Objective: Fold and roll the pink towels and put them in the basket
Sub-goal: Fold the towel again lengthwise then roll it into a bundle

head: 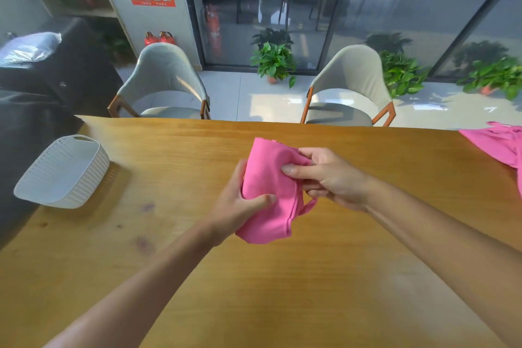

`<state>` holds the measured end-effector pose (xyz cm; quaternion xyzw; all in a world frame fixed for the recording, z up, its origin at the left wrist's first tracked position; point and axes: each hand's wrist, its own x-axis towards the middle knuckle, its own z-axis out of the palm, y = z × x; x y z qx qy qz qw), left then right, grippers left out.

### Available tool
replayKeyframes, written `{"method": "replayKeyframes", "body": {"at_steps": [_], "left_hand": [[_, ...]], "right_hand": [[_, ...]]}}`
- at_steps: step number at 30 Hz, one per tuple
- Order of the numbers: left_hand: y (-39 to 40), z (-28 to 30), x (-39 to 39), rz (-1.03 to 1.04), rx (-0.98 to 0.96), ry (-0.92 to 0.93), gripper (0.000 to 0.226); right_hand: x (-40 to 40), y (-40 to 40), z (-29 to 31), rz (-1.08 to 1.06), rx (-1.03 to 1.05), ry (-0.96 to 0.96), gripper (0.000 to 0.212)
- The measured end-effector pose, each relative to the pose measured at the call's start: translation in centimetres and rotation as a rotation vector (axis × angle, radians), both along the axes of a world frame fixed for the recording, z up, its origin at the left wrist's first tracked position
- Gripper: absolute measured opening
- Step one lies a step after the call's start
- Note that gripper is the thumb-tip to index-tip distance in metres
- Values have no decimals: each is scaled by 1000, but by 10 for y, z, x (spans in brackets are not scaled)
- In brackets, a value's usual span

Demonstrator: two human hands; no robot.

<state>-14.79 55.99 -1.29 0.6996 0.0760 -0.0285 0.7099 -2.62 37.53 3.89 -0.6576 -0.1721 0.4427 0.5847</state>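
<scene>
We judged the step in hand to be rolling, and the way to do it well was to keep the pink towel (268, 189) tight: wrap evenly, hold the layers from slipping, and tuck the loose loop hanging at its lower right before carrying it off. The towel sat bunched into a rough roll between our hands, over the middle of the wooden table (282, 291). Our left hand (240, 206) curled round its left side, thumb pressed onto the front of the cloth. Our right hand (327, 178) pinched the upper right edge between thumb and bent fingers, closed on the fabric. The white basket (62, 172) lay well apart at the table's left edge, and it looked empty from our angle. A second pink towel (500, 147) waited unfolded at the far right.
</scene>
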Motion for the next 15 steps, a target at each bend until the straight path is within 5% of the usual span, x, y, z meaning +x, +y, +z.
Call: {"method": "replayKeyframes", "body": {"at_steps": [6,9,13,15], "left_hand": [[-31,23,3,157,145,-6,77],[-42,34,3,251,289,-47,91],[-49,40,0,314,200,-146,84],[-44,43,-1,330,125,-161,77]], "right_hand": [[-23,-7,8,-133,71,45,20],[-26,-10,14,-169,42,33,26],[-25,-14,34,-79,43,4,25],[-17,-23,46,-71,162,148,33]]}}
